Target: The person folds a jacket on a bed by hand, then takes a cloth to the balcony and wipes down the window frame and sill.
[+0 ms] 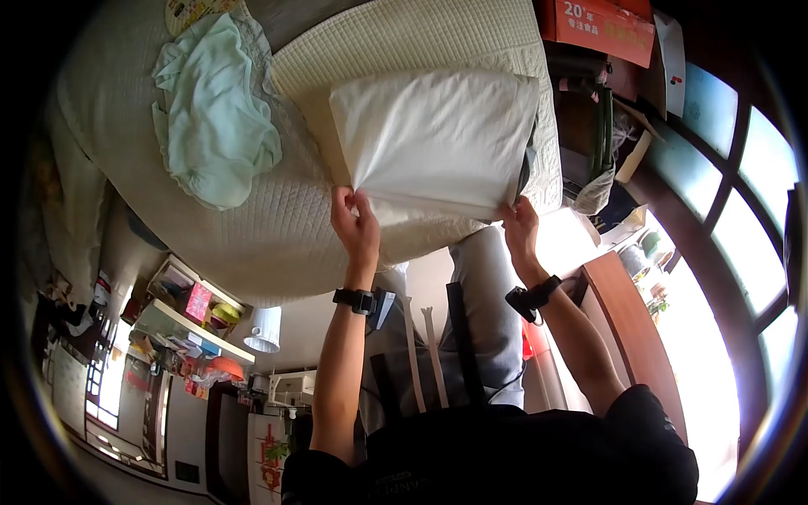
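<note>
Near the right-hand corner of the quilted bed's near edge: one white cloth (438, 139), spread; left hand (357, 225) pinching its near left corner, right hand (519, 225) its near right; crumpled pale-green fabric (215, 118), left.

The place was a home, most likely a bedroom or a lived-in room with a bed. A wide bed (244, 252) with a quilted cover (404, 38) filled much of the view. Open shelves (202, 328) held mixed household goods, and a white lampshade (263, 330) showed near them. Large framed windows (703, 172) let in daylight on one side, with a green plant (659, 304) close by.
</note>
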Action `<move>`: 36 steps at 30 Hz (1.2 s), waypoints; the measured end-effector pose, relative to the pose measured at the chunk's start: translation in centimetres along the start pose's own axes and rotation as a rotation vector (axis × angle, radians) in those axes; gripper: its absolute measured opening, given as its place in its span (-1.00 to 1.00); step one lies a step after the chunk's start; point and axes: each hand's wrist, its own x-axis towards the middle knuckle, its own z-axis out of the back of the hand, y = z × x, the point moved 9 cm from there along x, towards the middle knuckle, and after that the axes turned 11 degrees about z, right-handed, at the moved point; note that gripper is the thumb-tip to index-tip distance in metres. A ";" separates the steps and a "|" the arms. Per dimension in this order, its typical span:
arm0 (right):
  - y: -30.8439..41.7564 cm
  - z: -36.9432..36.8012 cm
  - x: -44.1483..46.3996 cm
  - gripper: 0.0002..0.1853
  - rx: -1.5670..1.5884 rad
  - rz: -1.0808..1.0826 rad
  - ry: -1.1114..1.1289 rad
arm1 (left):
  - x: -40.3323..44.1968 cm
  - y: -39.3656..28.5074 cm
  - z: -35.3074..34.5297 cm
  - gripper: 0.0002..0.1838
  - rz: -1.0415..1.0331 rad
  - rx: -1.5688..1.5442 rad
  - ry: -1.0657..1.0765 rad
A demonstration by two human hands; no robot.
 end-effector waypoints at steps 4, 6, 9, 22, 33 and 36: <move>-2.3 0.3 -0.3 -0.57 -0.021 -0.104 -0.010 | 0.4 3.1 -1.7 -0.90 0.097 0.102 0.057; -0.1 1.1 0.7 -0.40 -0.327 -0.009 -0.095 | 1.0 1.8 -1.1 -0.87 -0.027 0.221 -0.105; 5.4 0.8 2.5 -0.19 -0.515 0.269 -0.182 | 0.9 -4.6 -1.0 -0.73 -0.256 0.264 -0.217; 17.8 -16.9 8.8 -0.34 -0.913 0.939 0.189 | 4.9 -12.0 -14.2 -0.32 -0.844 0.947 0.067; 14.2 -9.0 12.1 -0.24 -1.064 0.867 0.082 | 10.3 -9.4 -6.8 -0.23 -0.784 0.839 -0.063; 13.6 -7.0 12.4 -0.19 -1.003 0.803 0.044 | 11.2 -8.6 -5.1 -0.18 -0.767 0.748 -0.037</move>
